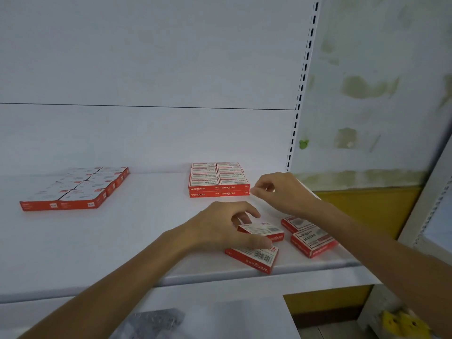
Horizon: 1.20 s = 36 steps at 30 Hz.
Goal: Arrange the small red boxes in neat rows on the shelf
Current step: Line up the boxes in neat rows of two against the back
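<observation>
On the white metal shelf (146,228), the left hand (220,228) grips a loose red-and-white cardboard box (263,231) marked "24/6". At its twelve o'clock, the right hand (281,192), loosely curled and empty, touches the two-layer stack of red boxes (219,184).

A loose box (260,231) is partly covered by the left hand (220,231). A second box (293,223) is half hidden under the right forearm (342,216). Print on the far-left block (73,189) is too blurred to be read. A grey item (156,324) is cut off at the bottom edge.
</observation>
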{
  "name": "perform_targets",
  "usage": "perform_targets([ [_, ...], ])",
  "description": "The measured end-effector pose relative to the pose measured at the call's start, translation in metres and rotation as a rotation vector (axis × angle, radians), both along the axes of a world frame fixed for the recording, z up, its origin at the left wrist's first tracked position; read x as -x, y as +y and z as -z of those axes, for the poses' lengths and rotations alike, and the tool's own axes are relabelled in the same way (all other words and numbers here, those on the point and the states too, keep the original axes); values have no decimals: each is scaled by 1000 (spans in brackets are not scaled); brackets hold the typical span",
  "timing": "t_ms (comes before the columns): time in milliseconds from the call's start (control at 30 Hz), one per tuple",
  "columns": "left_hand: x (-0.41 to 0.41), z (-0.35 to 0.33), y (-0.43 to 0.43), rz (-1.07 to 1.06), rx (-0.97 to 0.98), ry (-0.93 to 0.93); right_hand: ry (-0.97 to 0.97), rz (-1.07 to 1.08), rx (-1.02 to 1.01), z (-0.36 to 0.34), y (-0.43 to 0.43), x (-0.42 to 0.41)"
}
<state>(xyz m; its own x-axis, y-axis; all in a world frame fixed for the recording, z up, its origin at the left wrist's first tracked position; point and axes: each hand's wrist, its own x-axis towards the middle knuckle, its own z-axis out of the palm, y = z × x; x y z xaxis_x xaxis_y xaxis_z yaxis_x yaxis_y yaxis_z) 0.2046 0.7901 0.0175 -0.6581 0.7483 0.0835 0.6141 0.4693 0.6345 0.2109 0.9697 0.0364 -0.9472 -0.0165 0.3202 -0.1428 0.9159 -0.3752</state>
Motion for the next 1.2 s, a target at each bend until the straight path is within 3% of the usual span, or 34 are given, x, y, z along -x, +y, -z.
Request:
perform_targets([
  [333, 9, 9, -18, -105, -301, 210, -82, -167, 4, -9, -27, -37],
  [533, 21, 5, -28, -379, -588, 75, -37, -233, 54, 5, -37, -28],
  [700, 24, 4, -32, -287, -515, 10, 165, -241, 94, 11, -33, -15],
  [833, 24, 4, -40, -312, -445, -38, 200, -217, 128, 13, -35, -10],
  [900, 23, 3, -45, -350, -453, -16, 171, -170, 312, 11, -41, -8],
  [1033, 16, 3, -41, -404, -564, 19, -77, -81, 955, 0, -55, -1],
  [1200, 7, 8, -32, -425, -583, 98, -202, -135, 1107, -2, -65, 3],
])
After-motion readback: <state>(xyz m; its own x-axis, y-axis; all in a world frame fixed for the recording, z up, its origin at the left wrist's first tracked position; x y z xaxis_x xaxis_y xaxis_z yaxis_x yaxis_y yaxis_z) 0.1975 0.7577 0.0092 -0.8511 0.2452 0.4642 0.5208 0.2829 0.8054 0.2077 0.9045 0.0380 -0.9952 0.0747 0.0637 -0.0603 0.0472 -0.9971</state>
